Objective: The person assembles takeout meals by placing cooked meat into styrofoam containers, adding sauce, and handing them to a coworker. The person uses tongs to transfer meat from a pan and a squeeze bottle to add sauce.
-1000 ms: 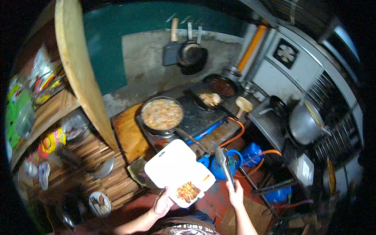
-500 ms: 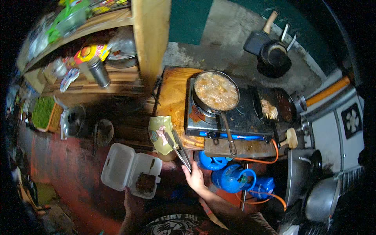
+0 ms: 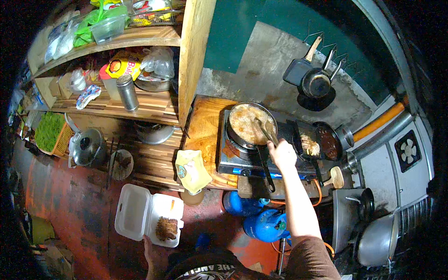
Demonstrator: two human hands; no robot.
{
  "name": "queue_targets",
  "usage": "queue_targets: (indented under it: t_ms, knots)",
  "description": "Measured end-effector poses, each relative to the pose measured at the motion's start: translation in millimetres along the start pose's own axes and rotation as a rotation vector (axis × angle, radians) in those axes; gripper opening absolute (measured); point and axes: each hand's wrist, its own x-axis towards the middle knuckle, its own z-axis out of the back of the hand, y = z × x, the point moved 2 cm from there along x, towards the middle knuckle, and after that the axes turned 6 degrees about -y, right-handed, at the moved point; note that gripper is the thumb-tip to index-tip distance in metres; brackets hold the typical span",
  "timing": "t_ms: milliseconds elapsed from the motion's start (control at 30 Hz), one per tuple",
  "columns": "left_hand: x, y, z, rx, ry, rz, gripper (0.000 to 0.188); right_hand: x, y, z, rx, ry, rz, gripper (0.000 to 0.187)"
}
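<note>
Over the round frying pan (image 3: 266, 170) of bubbling oil (image 3: 243, 122), my right hand (image 3: 283, 155) grips metal tongs (image 3: 269, 133). The tong tips reach into the oil, and whatever lies between them cannot be made out. Low at the left, my left hand (image 3: 152, 252) supports an open white foam takeout box (image 3: 133, 213) from its near edge; its fingers are partly under the box. A browned piece of food (image 3: 166, 228) lies in the box's right half. Between box and stove, a yellow bowl-like container (image 3: 199, 177) sits at the counter's edge.
The pan is on a two-burner gas stove (image 3: 226, 163). Right of it are a square pan (image 3: 305, 151) with pale food and a dark-sauce pan (image 3: 332, 154). Blue gas cylinders (image 3: 263, 226) stand below. A wooden shelf upright (image 3: 193, 56) rises at the back left.
My right hand has carried the tongs from the yellow container up and right into the frying pan. The foam box has shifted slightly left and nearer; the view has tilted.
</note>
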Motion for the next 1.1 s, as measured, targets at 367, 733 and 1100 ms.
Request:
queue_targets:
  t_ms: [367, 733, 1100]
  knots:
    - [-2, 0, 28, -0.015, -0.001, -0.118, 0.074, 40, 18, -8, -0.161, 0.077, -0.02, 0.037]
    - [-6, -9, 27, -0.012, 0.014, -0.098, 0.072, 18, 14, 7, -0.109, 0.242, -0.091, 0.052]
    - [-10, -6, -10, -0.002, -0.027, -0.095, 0.076, 82, -59, -68, 0.235, 0.321, -0.18, 0.043]
